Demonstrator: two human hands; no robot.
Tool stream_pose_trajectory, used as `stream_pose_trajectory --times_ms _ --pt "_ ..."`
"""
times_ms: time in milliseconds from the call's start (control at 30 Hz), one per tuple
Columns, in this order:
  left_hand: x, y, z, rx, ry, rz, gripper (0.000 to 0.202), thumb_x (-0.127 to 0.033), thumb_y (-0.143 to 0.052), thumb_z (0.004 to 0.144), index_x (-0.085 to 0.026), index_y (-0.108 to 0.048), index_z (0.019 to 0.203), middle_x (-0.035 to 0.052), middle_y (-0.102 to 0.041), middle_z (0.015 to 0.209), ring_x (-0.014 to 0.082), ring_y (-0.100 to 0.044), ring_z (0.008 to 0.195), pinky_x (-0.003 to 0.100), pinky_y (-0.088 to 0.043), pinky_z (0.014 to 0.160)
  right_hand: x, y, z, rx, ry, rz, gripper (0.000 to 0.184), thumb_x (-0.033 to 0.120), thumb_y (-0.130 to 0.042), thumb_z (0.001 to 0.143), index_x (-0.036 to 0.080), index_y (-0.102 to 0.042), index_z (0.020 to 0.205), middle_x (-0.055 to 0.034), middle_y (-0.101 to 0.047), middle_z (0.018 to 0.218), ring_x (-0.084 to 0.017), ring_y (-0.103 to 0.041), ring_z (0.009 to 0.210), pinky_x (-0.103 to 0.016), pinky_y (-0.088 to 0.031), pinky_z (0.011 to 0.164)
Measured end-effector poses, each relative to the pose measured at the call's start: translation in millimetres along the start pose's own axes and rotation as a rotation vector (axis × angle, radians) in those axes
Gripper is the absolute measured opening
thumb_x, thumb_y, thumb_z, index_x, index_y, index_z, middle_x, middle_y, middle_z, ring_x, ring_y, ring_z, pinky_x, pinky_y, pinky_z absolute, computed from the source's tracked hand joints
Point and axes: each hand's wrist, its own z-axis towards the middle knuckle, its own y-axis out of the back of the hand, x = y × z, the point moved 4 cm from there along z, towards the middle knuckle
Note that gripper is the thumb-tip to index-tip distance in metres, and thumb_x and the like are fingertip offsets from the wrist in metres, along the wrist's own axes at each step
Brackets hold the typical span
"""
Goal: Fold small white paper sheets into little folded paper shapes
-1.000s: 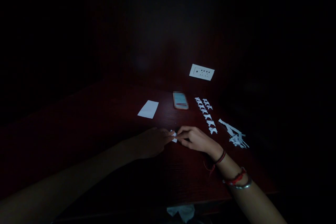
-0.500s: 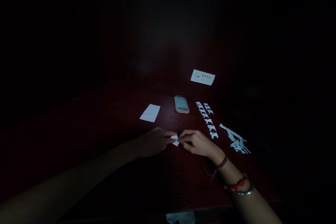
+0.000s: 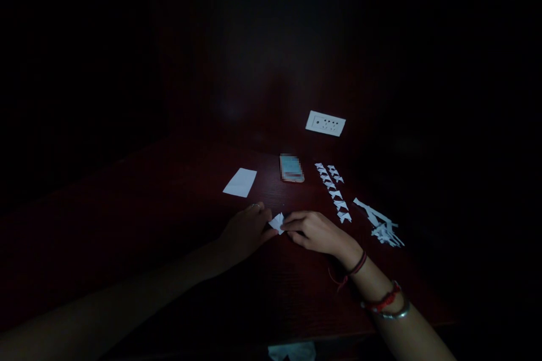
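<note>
Between my two hands is a small folded piece of white paper (image 3: 277,222), low over the dark red table (image 3: 305,299). My right hand (image 3: 315,231) pinches its right side, thumb and fingers closed on it. On the left edge, my left hand (image 3: 248,231) has its thumb and bent fingers closed at the paper. To the right of my hands lie small folded white paper pieces (image 3: 334,194) in two rows, several in the longer one. A flat white sheet (image 3: 240,182) rests beyond my left hand.
A phone-like object (image 3: 291,168), its screen blurred, lies beyond the hands. White paper strips (image 3: 383,228) are heaped at the right. On the back wall is a white socket plate (image 3: 326,123). Something pale (image 3: 292,351) shows below the table's front edge. The surroundings are very dark.
My left fingers have drawn back and curled at the paper's left edge, uncovering more of it. The paper and my right hand have shifted slightly left.
</note>
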Motion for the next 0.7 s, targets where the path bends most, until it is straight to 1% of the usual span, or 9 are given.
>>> stream_pose_trajectory --times_ms 167,333,400,567,700 --pt "1.3 -5.6 0.0 -0.025 0.034 -0.078 0.012 -0.027 -0.046 0.076 -0.016 -0.048 0.08 0.0031 -0.048 0.082 0.0172 -0.046 0.078 0.029 -0.036 0.067 -0.3 -1.7 0.0 0.013 0.005 0.012 0.031 0.016 -0.039 0.078 0.021 -0.051 0.106 -0.0033 -0.051 0.104 -0.013 -0.051 0.09 -0.025 -0.04 0.078" --pt "8.0 -6.2 1.7 -0.034 0.071 -0.128 0.008 -0.024 -0.046 0.074 -0.016 -0.047 0.075 0.0018 -0.048 0.079 0.0164 -0.046 0.076 0.028 -0.037 0.066 -0.3 -3.0 0.1 0.02 0.005 0.018 0.032 0.018 -0.038 0.079 0.02 -0.049 0.109 -0.0038 -0.049 0.105 -0.013 -0.05 0.091 -0.025 -0.04 0.079" --pt "8.9 -5.4 2.2 -0.025 0.069 -0.128 0.008 -0.024 -0.046 0.074 -0.016 -0.048 0.074 0.0021 -0.047 0.079 0.0163 -0.046 0.076 0.028 -0.037 0.066 -0.1 -3.4 0.1 0.02 0.002 0.018 0.032 0.018 -0.038 0.079 0.019 -0.048 0.11 -0.0039 -0.049 0.105 -0.013 -0.05 0.091 -0.025 -0.04 0.079" --pt "9.5 -1.6 1.5 -0.052 0.094 -0.084 0.012 -0.028 -0.046 0.075 -0.016 -0.048 0.077 0.0033 -0.046 0.081 0.0177 -0.045 0.078 0.029 -0.037 0.065 0.8 -3.3 0.2 0.027 -0.005 0.022 0.032 0.019 -0.038 0.079 0.019 -0.048 0.11 -0.0043 -0.049 0.104 -0.013 -0.05 0.09 -0.024 -0.04 0.079" --pt "10.7 -3.0 2.0 -0.033 0.111 -0.112 0.013 -0.029 -0.046 0.074 -0.016 -0.047 0.075 0.0029 -0.046 0.079 0.0175 -0.045 0.076 0.029 -0.037 0.064 1.4 -3.1 0.2 0.022 0.003 0.026 0.033 0.019 -0.039 0.079 0.019 -0.047 0.111 -0.004 -0.048 0.104 -0.013 -0.05 0.091 -0.025 -0.04 0.08"
